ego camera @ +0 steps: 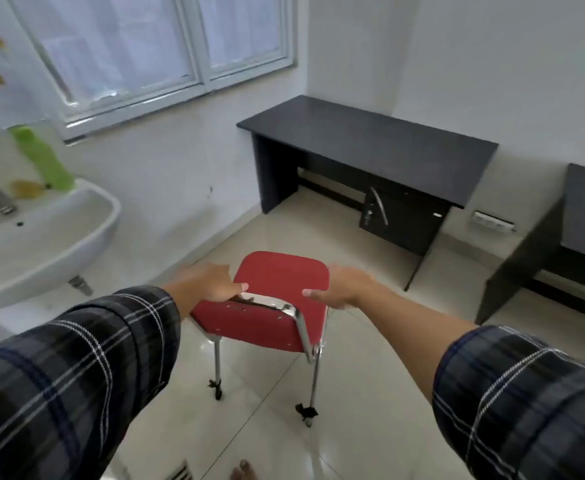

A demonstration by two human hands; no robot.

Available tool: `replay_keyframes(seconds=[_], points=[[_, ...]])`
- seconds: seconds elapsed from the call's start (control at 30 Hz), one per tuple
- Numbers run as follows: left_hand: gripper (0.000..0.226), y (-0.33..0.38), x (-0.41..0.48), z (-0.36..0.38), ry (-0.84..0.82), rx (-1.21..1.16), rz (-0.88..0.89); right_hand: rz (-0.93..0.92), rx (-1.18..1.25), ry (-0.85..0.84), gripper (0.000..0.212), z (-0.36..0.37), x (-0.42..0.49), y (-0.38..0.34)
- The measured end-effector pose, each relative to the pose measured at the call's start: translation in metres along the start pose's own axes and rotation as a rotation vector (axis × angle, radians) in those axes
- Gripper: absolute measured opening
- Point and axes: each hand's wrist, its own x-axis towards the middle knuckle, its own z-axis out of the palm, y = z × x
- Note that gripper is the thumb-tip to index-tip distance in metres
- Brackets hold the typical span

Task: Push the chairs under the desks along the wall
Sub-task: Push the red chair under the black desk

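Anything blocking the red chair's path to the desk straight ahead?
Nothing visible: bare floor lies between the red chair and the black desk. Its drawer unit fills the right side underneath; the left opening is free.

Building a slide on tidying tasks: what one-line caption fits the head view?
Left hand and right hand hold the red chair, short of the dark desk by the wall.

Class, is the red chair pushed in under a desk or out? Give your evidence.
Out. The red chair stands on the floor tiles, apart from the nearest desk; the left hand and right hand grip its sides.
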Motion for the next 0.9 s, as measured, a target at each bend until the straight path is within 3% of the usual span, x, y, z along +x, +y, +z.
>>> replay_keyframes(seconds=[0.13, 0.33, 0.57, 0.77, 0.9], points=[[0.073, -0.049, 0.012, 0.013, -0.034, -0.047, -0.084, -0.077, 0.002, -0.108, 0.106, 0.021, 0.011, -0.049], [0.060, -0.099, 0.044, 0.032, -0.026, -0.191, -0.013, -0.183, -0.007, -0.150, 0.076, 0.052, 0.032, -0.098], [0.051, -0.114, 0.072, 0.050, 0.115, -0.324, 0.088, -0.221, 0.142, 0.115, 0.049, 0.080, 0.026, -0.094], [0.038, -0.112, 0.080, 0.076, 0.351, -0.417, -0.022, 0.150, 0.348, 0.327, 0.070, 0.097, 0.023, -0.111], [0.020, -0.119, 0.078, 0.092, 0.291, -0.725, -0.290, 0.386, 0.520, 0.472, 0.052, 0.112, 0.020, -0.123]])
